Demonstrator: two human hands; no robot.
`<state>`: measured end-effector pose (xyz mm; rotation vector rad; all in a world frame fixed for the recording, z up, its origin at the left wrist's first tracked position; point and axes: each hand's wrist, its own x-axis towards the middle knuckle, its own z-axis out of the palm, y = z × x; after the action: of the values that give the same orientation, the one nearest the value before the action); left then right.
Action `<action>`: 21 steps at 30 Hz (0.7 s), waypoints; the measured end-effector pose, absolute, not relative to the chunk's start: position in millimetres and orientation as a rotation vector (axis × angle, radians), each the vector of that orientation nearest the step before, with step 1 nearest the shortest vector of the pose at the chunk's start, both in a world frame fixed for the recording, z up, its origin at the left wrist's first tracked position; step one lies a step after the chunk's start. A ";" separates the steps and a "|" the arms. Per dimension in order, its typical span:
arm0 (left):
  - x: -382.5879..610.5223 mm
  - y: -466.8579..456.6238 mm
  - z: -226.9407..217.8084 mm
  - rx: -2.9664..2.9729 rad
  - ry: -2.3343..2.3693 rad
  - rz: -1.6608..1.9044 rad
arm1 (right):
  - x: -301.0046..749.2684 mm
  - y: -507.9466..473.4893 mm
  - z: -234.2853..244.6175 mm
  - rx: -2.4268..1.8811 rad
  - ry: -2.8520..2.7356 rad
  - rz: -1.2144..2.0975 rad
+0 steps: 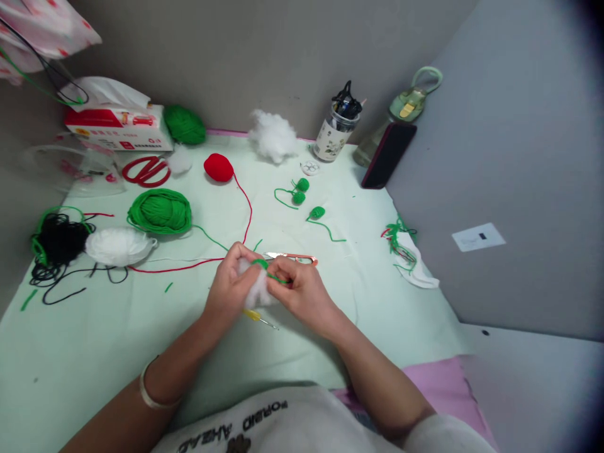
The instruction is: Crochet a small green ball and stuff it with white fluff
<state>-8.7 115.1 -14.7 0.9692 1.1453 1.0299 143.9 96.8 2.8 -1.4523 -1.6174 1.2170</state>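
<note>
My left hand (pixel 231 283) and my right hand (pixel 299 289) meet over the middle of the pale green cloth (pixel 117 340). Between them sits a tuft of white stuffing (pixel 258 290) with a small green crocheted piece (pixel 260 263) on top. My left hand's fingers curl round the stuffing. My right hand pinches the green piece and its yarn tail. A yellow-handled crochet hook (pixel 257 316) lies on the cloth just under my hands. Small snips with an orange handle (pixel 292 257) lie right behind my fingers.
Green yarn ball (pixel 160 211), white yarn (pixel 117 245), black yarn (pixel 59 242), red ball (pixel 218 167) and red scissors (pixel 147 171) lie at the left. Small green crocheted pieces (pixel 301 190), a stuffing clump (pixel 274 135), a jar (pixel 336 133), a phone (pixel 389 155) and a bottle (pixel 410 104) stand behind.
</note>
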 end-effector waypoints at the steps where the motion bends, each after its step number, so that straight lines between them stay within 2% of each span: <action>1: -9.7 114.6 -13.1 0.946 1.122 1.007 | 144.3 97.8 1.1 -1.466 -1.559 1.210; 12: -27.2 123.3 -16.5 0.773 0.916 0.832 | 155.0 103.9 7.3 -1.364 -1.242 1.442; 18: -25.4 121.2 -23.4 0.871 0.941 0.876 | 151.5 100.6 7.9 -1.463 -1.513 1.215; 21: -24.1 120.6 -26.4 0.920 0.975 0.895 | 152.8 97.1 14.5 -1.447 -1.653 1.233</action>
<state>-24.1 120.6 -26.4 0.9198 0.9754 0.8953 152.8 97.1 14.5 -1.4470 -1.6532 1.2325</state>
